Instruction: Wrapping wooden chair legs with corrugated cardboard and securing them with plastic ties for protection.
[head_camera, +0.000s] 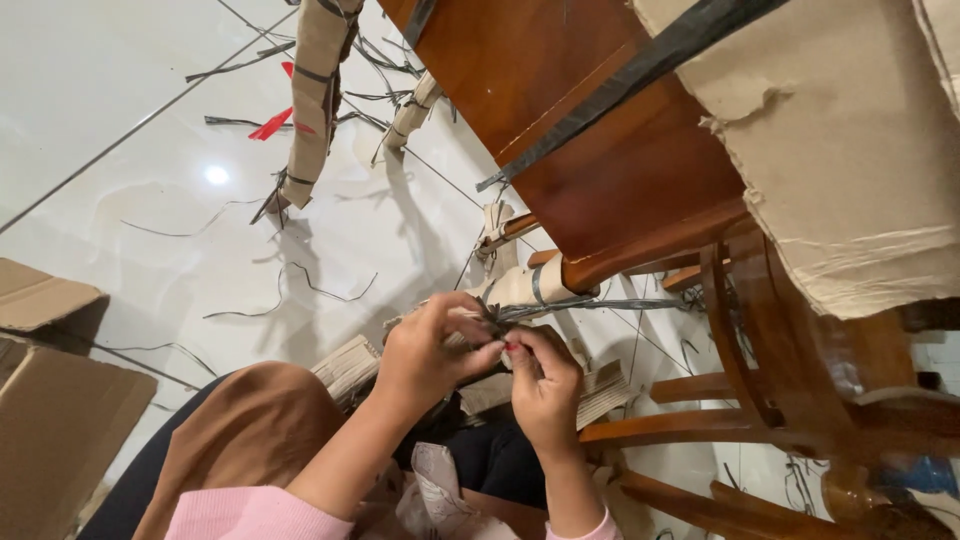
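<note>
Both hands pinch a thin grey plastic strap (560, 308) bound around the cardboard-wrapped leg of a brown wooden chair (620, 150): left hand (430, 350) grips its knot, right hand (540, 385) picks beside it. Likely risk: taut strap slips, cutting fingertips.

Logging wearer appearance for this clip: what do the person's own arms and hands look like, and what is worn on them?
Both forearms are bare, with pink sleeves pushed up toward the elbows. The left hand and the right hand wear no gloves; one right-hand fingernail looks painted red. No rings or watch show.
</note>
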